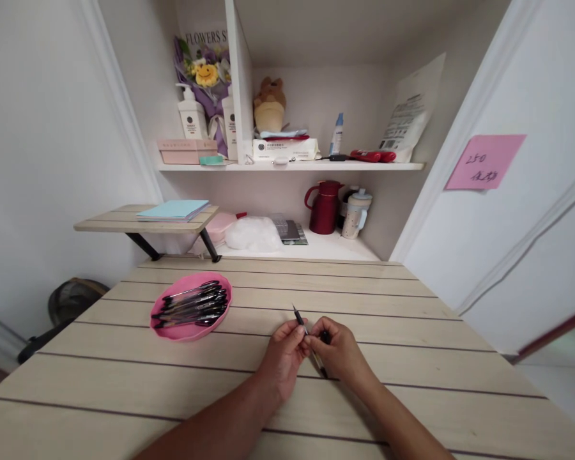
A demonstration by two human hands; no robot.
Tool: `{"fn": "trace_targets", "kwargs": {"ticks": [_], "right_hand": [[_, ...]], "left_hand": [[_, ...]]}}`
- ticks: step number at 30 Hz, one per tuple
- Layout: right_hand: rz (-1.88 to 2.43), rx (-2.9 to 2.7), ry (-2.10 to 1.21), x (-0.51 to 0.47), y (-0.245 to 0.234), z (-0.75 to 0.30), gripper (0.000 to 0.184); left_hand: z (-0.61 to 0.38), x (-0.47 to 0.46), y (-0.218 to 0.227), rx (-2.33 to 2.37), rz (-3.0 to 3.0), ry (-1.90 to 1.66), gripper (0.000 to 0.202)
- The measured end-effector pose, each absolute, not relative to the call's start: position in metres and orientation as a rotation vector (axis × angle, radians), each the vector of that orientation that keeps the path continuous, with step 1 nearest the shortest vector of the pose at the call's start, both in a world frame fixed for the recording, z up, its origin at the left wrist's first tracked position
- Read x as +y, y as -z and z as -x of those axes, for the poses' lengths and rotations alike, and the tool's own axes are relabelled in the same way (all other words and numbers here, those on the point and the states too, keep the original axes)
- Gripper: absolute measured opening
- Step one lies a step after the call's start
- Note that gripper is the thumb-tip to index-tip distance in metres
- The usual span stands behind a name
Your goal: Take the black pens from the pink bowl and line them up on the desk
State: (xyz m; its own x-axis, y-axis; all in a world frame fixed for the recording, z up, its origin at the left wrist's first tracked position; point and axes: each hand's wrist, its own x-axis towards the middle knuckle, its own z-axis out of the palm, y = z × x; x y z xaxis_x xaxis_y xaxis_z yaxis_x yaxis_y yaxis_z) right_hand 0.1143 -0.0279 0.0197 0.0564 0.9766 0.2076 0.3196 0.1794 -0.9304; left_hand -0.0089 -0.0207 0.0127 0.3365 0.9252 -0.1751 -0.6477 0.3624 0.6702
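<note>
A slim pen (298, 315) is held over the middle of the desk, its bare tip pointing up and away and its dark rear end sticking out below my fingers. My left hand (285, 358) is closed, thumb and fingertips pinching the pen's barrel. My right hand (338, 351) is closed right beside it, fingertips meeting those of the left. Between the right fingers shows a small black piece that looks like a pen cap (324, 336), partly hidden. To the left, a pink bowl (182, 331) holds several capped black pens (196, 305) lying in a pile.
The slatted desk (402, 409) runs back to shelves. A small raised stand (110, 219) bears blue paper (172, 209). At the back are a white plastic bag (253, 234), a red jug (324, 207) and a cup (356, 216). A pink note (486, 161) hangs on the right wall.
</note>
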Motion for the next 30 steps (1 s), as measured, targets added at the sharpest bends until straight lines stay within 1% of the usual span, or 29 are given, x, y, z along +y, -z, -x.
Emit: {"fn": "trace_targets", "kwargs": {"ticks": [3,6,11,13,19,24,30], "right_hand": [[1.391,-1.471,-0.776,-0.019,-0.025,-0.134,0.015],[1.546,-1.479,-0.667,0.001,-0.033,-0.181,0.018],[2.116,-1.502,-0.194,0.045,-0.036,-0.295,0.016],[2.327,-1.494,-0.052,0.059,-0.032,-0.333,0.015],[2.460,-1.440,0.000,0.091,-0.017,-0.387,0.011],[2.502,-1.449,0.002,0.115,-0.005,-0.401,0.015],[2.512,-1.438,0.000,0.128,0.002,-0.410,0.017]], "left_hand": [[0.010,-0.022,-0.015,0.632,-0.581,-1.065,0.038],[0.010,-0.022,-0.016,0.681,-0.629,-1.037,0.035],[0.007,-0.022,-0.011,0.706,-0.789,-0.966,0.029],[0.005,-0.021,-0.008,0.744,-0.853,-0.943,0.028],[-0.002,-0.013,0.001,0.823,-0.916,-0.871,0.031],[-0.003,-0.012,0.010,0.798,-0.907,-0.885,0.033],[-0.001,-0.013,0.006,0.835,-0.857,-0.831,0.037]]}}
